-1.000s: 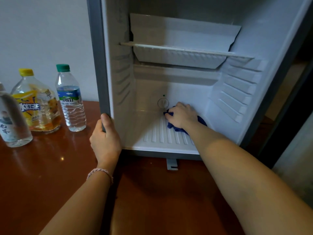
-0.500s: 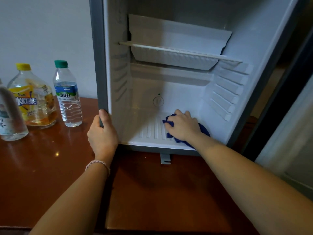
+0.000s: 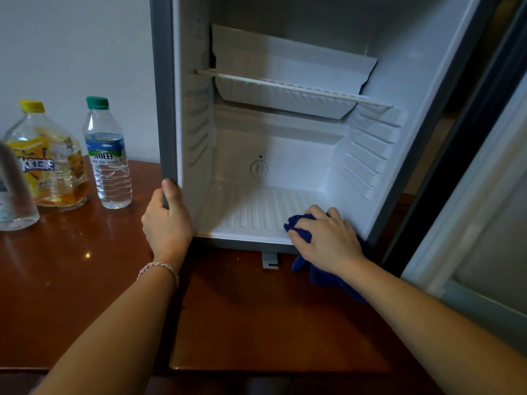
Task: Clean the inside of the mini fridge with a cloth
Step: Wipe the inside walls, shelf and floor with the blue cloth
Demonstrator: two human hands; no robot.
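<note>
The open white-lined, grey-framed mini fridge stood on a polished reddish-brown wooden table and serves as the landmark here. The left hand gripped the lower end of the fridge's left front frame, thumb laid up the grey edge and fingers curled round behind it; a pale braided bracelet circled its wrist. The right hand rested at the front right corner of the fridge's ribbed white floor, its fingers bent over a bunched dark blue cloth and pressing it down. Part of the cloth lay on the floor under the fingers; the rest hung over the fridge's front lip and below the wrist. Inside the fridge, a white wire shelf spanned the upper part, and a round dial sat low on the back wall. To the left of the fridge, on the table, stood a clear plastic water bottle with a green cap. Farther left of it was a broad clear bottle with a yellow cap and yellow label, holding a little amber liquid. A third clear bottle showed partly at the frame's left edge. The fridge door stood open to the fridge's right.
</note>
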